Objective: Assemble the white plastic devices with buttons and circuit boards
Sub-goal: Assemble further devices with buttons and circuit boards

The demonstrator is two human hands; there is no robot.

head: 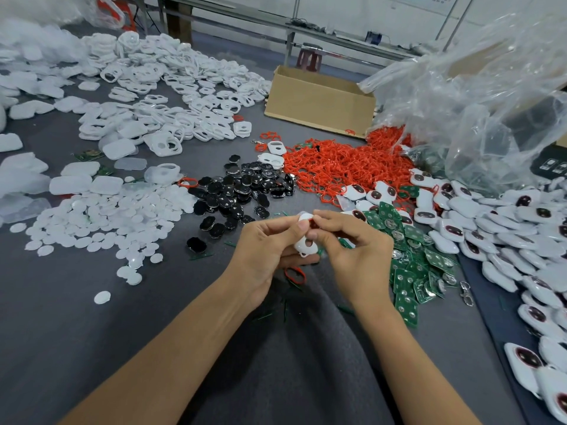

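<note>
A grey cloth-covered bench (76,332) fills a workshop, heaped with parts: empty white casings (159,84) far left, pale round discs (101,222) near left, black buttons (242,188) in the middle, a red ring pile (337,167) beyond them, green circuit boards (408,262) at the right, and finished devices (491,228) spreading along the right edge. A cardboard box (319,99) and a crumpled clear plastic bag (475,102) sit at the far right. At the centre, raised just above the cloth, the left grip (264,250) is curled round a white shell (305,245), its cut-out facing up. The right grip (352,253) is narrow, thumb and forefinger pinching the shell's far end, where a sliver of red shows between the fingertips. This looks like the early fitting step, probably seating a red ring in the shell, though the fingers hide the joint. A loose red ring (295,275) lies on the cloth just below the left grip. The next move likely calls for pressing the red piece home evenly, then reaching for a black button and a board, both close by.
</note>
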